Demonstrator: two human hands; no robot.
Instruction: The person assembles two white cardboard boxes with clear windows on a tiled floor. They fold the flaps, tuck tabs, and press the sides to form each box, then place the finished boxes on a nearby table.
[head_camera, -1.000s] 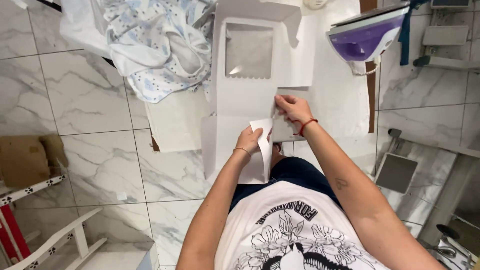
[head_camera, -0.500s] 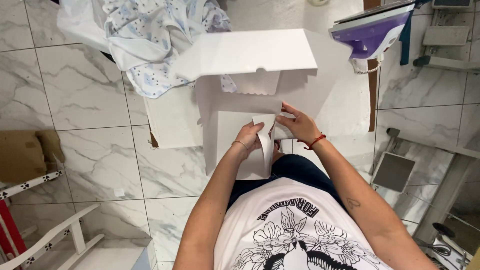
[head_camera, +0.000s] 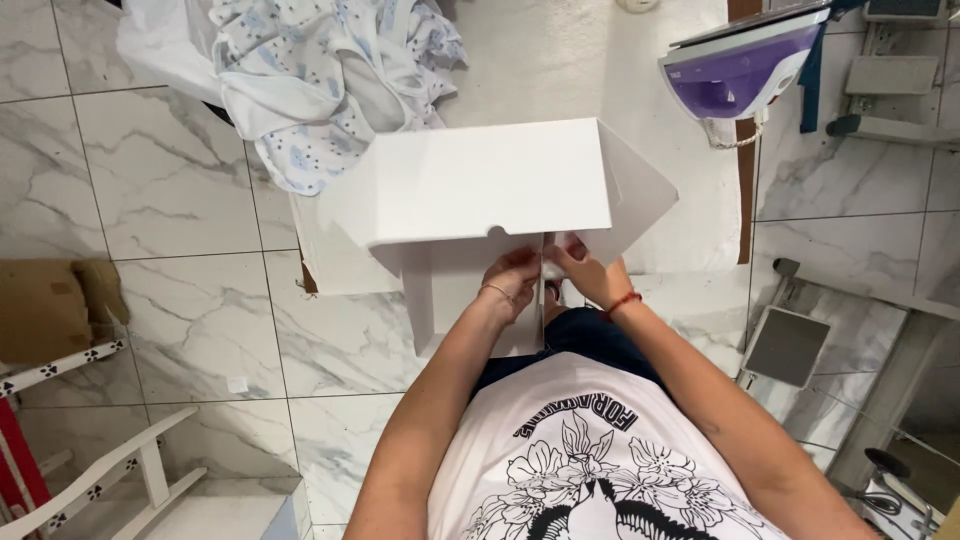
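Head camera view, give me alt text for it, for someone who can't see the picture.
Seen from above, a person's left hand and right hand grip the near flaps of a white cardboard box being folded over an ironing board. A purple steam iron stands at the board's right, patterned baby clothes lie at its left, above a marble-tiled floor.

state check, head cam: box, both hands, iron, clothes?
white cardboard box: partly folded, lid panel closed over, front flap held upright at near edge
left hand: pinching the front flap
right hand: gripping the same flap, red wrist band on
purple iron: set on the white board, nobody touching it
patterned baby clothes: crumpled in a heap, unfolded
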